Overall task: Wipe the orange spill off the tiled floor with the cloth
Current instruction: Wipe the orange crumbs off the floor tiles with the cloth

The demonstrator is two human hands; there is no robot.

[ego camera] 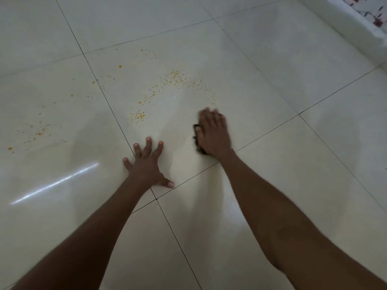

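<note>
**A:** What worried us there? The orange spill point(176, 77) was only scattered drops, from ten to twelve o'clock of the cloth point(197, 139), with more far out at nine o'clock across the floor point(272, 59). We judged one broad sweep could smear them into a film, or push them into the tile joints.

**B:** And the cloth was a small dark wad, mostly hidden. We thought it might load up fast and leave streaks.

**A:** Our right hand point(212, 132) lay flat on it, fingers fairly straight though blurred, pressing it to the tile rather than closing round it.

**B:** Our left hand point(146, 162) was spread wide at seven o'clock of the cloth, palm down, holding nothing, propping us. On a wet glossy tile we feared it could slip.
</note>
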